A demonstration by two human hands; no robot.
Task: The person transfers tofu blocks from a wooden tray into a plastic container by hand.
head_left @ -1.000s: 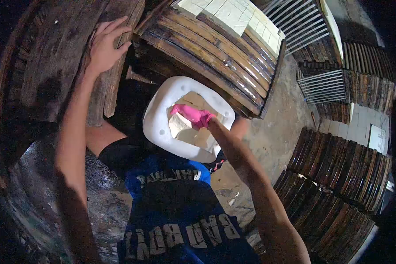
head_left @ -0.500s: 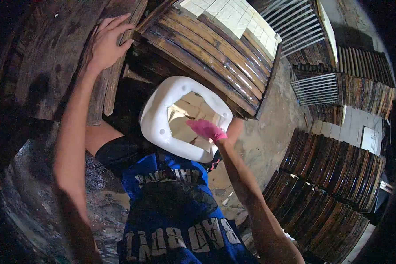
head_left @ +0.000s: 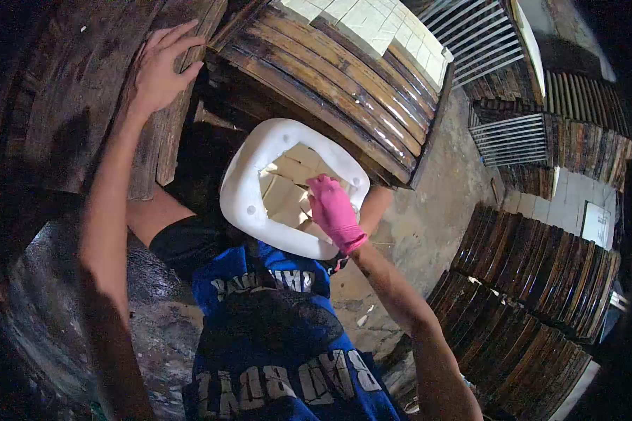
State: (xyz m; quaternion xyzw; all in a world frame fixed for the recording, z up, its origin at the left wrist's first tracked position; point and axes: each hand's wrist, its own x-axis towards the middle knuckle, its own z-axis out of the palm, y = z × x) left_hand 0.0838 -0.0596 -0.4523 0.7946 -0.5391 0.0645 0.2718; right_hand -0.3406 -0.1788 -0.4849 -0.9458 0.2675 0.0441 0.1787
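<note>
My left hand is bare and rests with spread fingers on the edge of a dark wooden plank surface. My right hand wears a pink glove and is over the opening of a white plastic container between my legs. Its fingers are curled together; whatever they hold, if anything, is too small to make out. Inside the container lie several pale cream blocks, partly hidden by the glove.
Ahead is a wet slatted wooden board with cream rectangular pieces on its far part. Stacked dark wooden boards stand at the right, with metal-barred racks beyond. Concrete floor lies between.
My right hand has risen from inside the container toward its right rim, and its fingers have curled. My left hand stays on the wood. The view has shifted slightly.
</note>
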